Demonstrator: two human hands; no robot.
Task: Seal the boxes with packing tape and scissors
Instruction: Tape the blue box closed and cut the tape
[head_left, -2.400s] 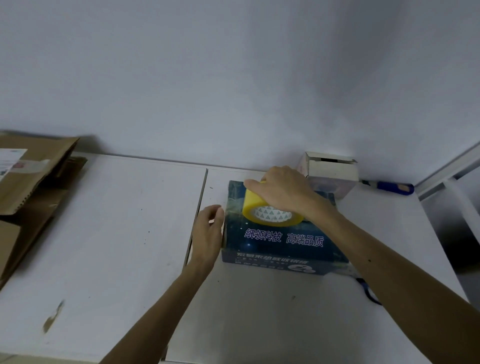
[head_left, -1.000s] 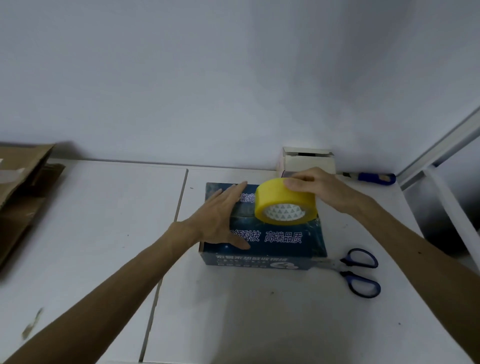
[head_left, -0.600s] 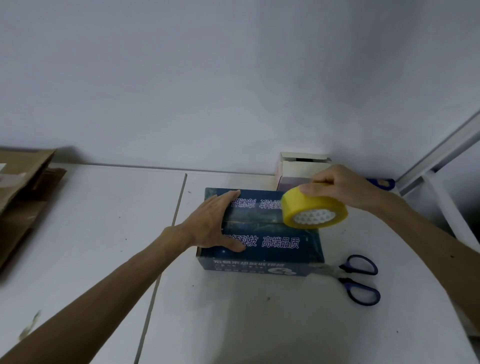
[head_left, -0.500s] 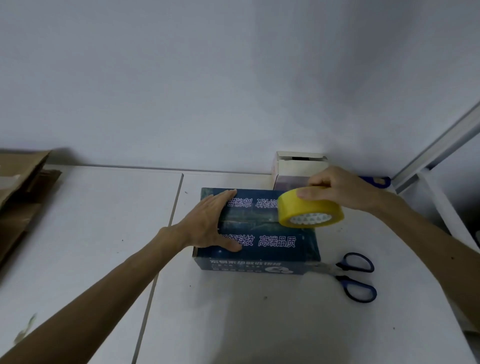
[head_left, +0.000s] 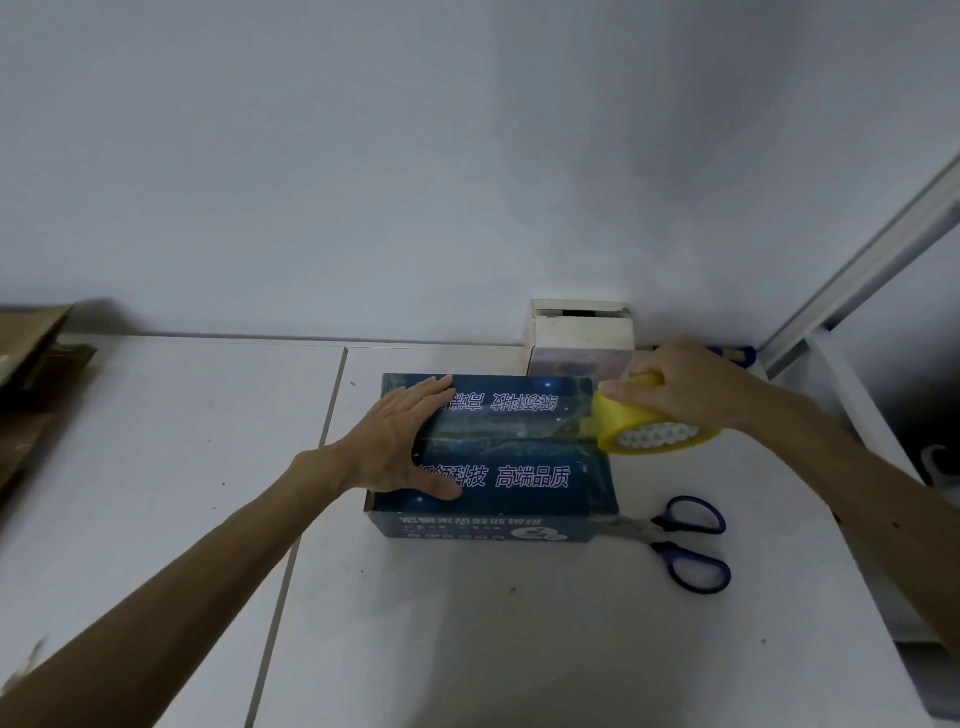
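Observation:
A dark blue box (head_left: 524, 467) with white lettering lies on the white table (head_left: 156, 467). My left hand (head_left: 405, 441) presses flat on the box's left end, fingers straight. My right hand (head_left: 685, 384) grips a yellow tape roll (head_left: 649, 431) just past the box's right edge, and a strip of tape runs from the roll along the centre seam of the lid. Blue-handled scissors (head_left: 680, 540) lie on the table by the box's front right corner, blades towards the box.
A small white box (head_left: 582, 332) stands behind the blue box against the wall. A blue-handled tool (head_left: 737, 356) lies at the back right, partly hidden by my hand. Flattened brown cardboard (head_left: 31, 364) sits at the far left. A white frame (head_left: 857, 291) borders the right side.
My right hand has drawn the tape roll rightward across the lid to beyond the right edge. My left hand moved from the box's left side onto its top and stays pressed there.

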